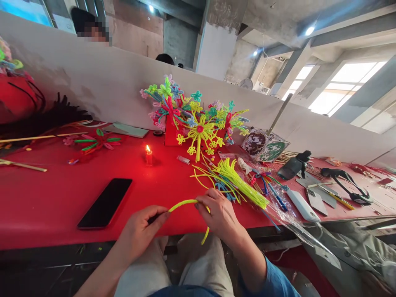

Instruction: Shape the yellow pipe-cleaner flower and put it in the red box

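Observation:
A single yellow pipe cleaner (183, 203) arches between my two hands above the front edge of the table. One end is pinched between the thumb and fingers of my left hand (145, 225). My right hand (219, 212) grips it further along, and its free end hangs down below that hand. Just beyond my right hand lies a bundle of yellow pipe cleaners (244, 183), partly in a clear plastic bag. Farther back stands a bunch of pipe-cleaner flowers (199, 128) in yellow, pink, blue and green.
A lit red candle (149, 157) burns on the red table (55, 198). A black phone (105, 203) lies at left. Toward the right are a lantern-like box (262, 144), a dark bottle (293, 165) and a white power bank (302, 205). A pale partition (117, 78) runs behind; people's heads show beyond.

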A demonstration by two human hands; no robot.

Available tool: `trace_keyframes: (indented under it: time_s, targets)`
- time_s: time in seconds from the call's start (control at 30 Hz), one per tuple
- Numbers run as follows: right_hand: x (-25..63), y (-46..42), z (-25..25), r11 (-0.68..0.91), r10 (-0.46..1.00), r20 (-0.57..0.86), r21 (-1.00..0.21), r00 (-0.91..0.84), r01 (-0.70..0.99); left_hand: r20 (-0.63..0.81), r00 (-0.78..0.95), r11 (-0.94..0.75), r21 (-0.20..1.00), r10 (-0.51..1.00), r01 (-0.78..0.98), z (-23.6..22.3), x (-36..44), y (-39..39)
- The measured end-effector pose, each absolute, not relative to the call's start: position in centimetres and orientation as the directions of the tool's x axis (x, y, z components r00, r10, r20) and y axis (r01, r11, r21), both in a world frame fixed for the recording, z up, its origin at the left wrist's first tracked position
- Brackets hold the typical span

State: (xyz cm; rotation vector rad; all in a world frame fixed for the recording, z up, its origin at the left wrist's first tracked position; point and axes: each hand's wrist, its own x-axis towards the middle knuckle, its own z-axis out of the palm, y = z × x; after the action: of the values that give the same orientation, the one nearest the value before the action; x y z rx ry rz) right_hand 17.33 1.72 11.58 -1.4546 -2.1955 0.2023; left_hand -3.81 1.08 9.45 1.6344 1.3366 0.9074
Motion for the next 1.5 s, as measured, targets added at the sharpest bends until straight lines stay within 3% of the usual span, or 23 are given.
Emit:
trace_keyframes:
  time_s: [0.1,0.27,0.4,0.73,0.9,1.2,1.5]
  targets:
    - [16.6,1.1,11.7,0.399,0.914,0.283,-0.511,-0.289,0.761,0.023,0.199,-0.092,0.935,0.980,0.342,8.7,-3.9,-0.1]
    - [15.0,-0.1,11.7,0.346,0.938,0.252,-0.736,-0.239,0.581,-0.230,0.203,0.204,0.969,0.952,0.143,7.0,-3.3,-2.7]
    - [13.0,-0.6,11.6,0.267,0.957,0.166,-0.823,-0.236,0.502,-0.225,0.228,0.237,0.971,0.947,-0.025,6.0,-3.3,-3.9]
    - [5.9,0.9,9.6,0.035,0.978,-0.070,-0.876,-0.199,0.481,-0.247,0.415,0.366,0.900,0.876,-0.236,4.0,-8.3,-1.9]
    - [4.7,1.6,8.6,-0.064,0.980,-0.142,-0.883,-0.136,0.465,-0.282,0.506,0.418,0.891,0.815,-0.179,3.5,-9.7,-0.1]
    - [7.3,0.5,7.9,-0.121,0.990,-0.142,-0.896,-0.018,0.427,-0.346,0.589,0.443,0.896,0.730,-0.022,3.5,-8.0,0.4]
    - [10.7,0.3,5.9,-0.115,0.949,-0.185,-0.957,-0.255,0.266,-0.346,0.448,0.416,0.907,0.824,-0.065,2.8,-4.9,-2.9]
